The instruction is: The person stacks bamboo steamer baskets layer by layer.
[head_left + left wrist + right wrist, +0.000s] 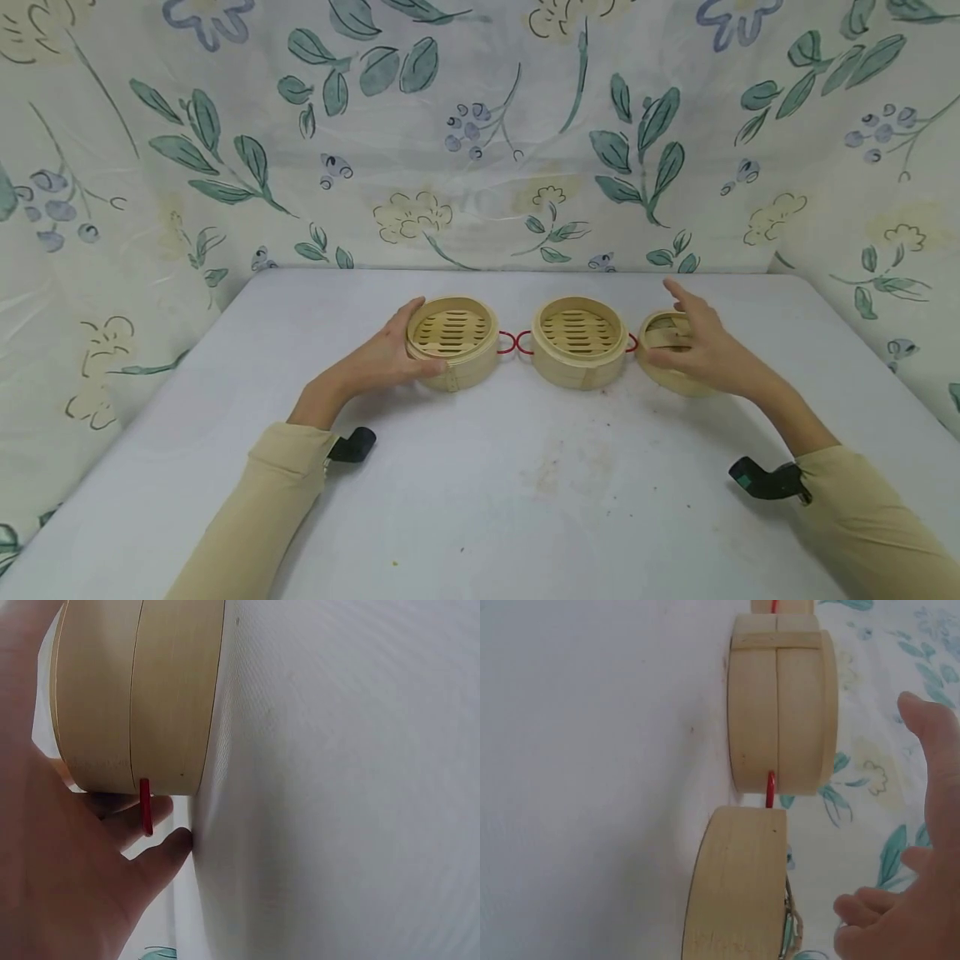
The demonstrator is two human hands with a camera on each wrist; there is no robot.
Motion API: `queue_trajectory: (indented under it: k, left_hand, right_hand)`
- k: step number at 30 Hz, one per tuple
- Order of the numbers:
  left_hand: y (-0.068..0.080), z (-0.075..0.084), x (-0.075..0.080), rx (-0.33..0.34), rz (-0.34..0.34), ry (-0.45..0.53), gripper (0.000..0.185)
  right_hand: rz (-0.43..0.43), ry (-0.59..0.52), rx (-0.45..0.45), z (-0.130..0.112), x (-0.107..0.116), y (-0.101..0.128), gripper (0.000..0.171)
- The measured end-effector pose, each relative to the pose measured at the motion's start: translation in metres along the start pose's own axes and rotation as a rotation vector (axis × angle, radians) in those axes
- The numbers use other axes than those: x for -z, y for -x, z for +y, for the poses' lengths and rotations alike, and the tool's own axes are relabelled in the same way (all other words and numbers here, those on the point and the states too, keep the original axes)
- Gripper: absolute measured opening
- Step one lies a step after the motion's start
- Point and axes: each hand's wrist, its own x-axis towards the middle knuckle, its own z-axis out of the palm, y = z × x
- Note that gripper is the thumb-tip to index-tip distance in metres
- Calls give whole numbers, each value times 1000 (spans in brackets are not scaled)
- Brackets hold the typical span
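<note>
You are working at the near-centre of the desk (480,500). Your left hand (382,360) is curling round the wall of the left steamer basket (452,340), thumb at front. Your right hand (701,346) is hovering w/ fingers relaxed at the right basket (663,333), gripping nothing. Middle basket (579,340) is standing btwn them. Judged: bamboo is light, stiff, thin-walled; grip the side wall, not the red loop (507,342). Behind: floral cloth (480,125).

Three round bamboo steamer parts sit in a row on the counter. The left tray (453,340) and middle tray (579,340) lie upright, open, slatted, with red loop handles. The lid (670,360), at the middle tray's three o'clock, touches it.
</note>
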Motion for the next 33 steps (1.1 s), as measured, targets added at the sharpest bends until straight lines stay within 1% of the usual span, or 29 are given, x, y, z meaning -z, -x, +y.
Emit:
queue_trajectory:
  k: [4,7,10,15,19,25,33]
  left_hand:
    - [-1,1,-1,-14,-4,-25,122]
    - [-1,0,-1,-17,-4,-29,123]
    - [-1,-1,-2,-15,-3,-23,122]
    - [-1,0,-4,-4,-3,-14,123]
    - [-1,3,-5,-8,-1,-2,122]
    - [0,5,-5,14,-6,8,123]
    - [0,5,-3,22,-4,-3,122]
  right_hand:
    - [3,9,21,0,-4,-2,105]
    - [-2,24,20,-1,-10,-3,106]
    - [-26,18,22,-2,-19,-3,107]
    - [-49,-4,67,-1,-33,-8,107]
    - [-61,-9,61,-2,-41,-15,110]
    - [-83,-23,60,-2,-49,-29,113]
    - [-80,-27,96,-4,-54,-34,115]
